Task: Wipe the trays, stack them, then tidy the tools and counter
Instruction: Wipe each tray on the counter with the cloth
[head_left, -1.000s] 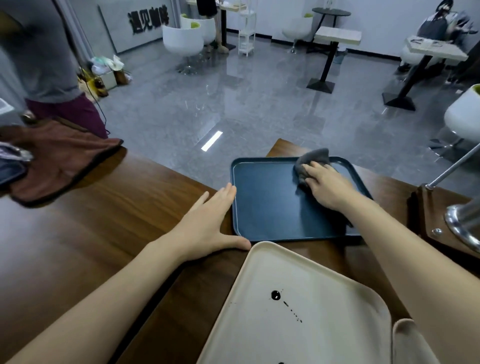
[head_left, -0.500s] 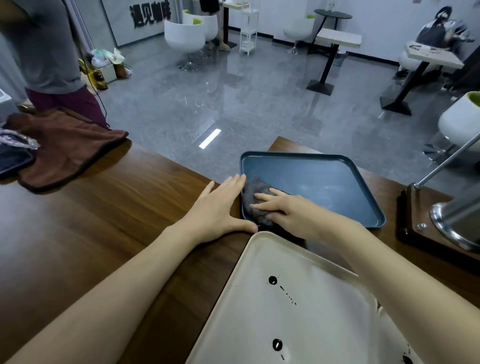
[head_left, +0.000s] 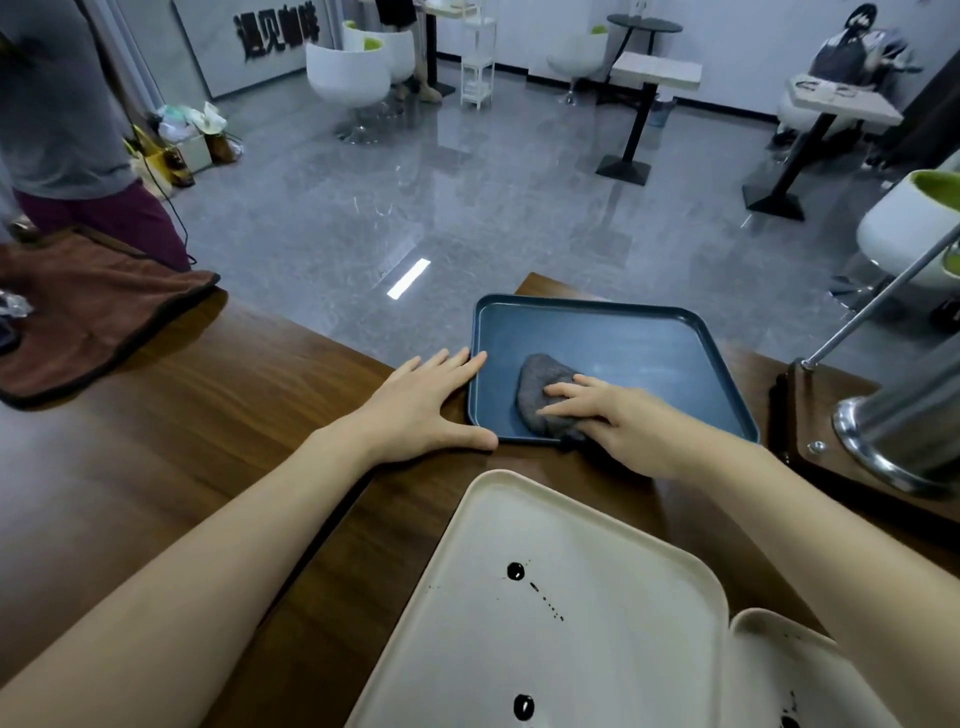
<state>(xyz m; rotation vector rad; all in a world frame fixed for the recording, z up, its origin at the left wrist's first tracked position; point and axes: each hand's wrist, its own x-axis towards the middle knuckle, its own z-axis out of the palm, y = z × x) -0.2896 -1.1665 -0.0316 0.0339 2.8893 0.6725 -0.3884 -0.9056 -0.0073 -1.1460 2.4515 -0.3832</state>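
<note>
A dark blue tray (head_left: 649, 343) lies on the wooden counter (head_left: 208, 426) near its far edge. My right hand (head_left: 618, 415) presses a grey cloth (head_left: 540, 389) flat on the tray's near left part, fingers straight. My left hand (head_left: 426, 405) lies flat on the counter, its fingertips and thumb against the tray's left rim. Closer to me sits a cream tray (head_left: 561, 613) with black spots on it. The corner of a second cream tray (head_left: 779, 670) shows at the lower right.
A brown towel (head_left: 88, 312) lies at the counter's left end, with a person (head_left: 67, 130) standing behind it. A steel container (head_left: 904, 426) with a rod stands on a dark wooden base (head_left: 810, 415) at the right. Café chairs and tables fill the floor beyond.
My right hand dragged the grey cloth from the tray's far rim down to its near left corner, then a little to the right. My left hand stayed against the tray's left rim.
</note>
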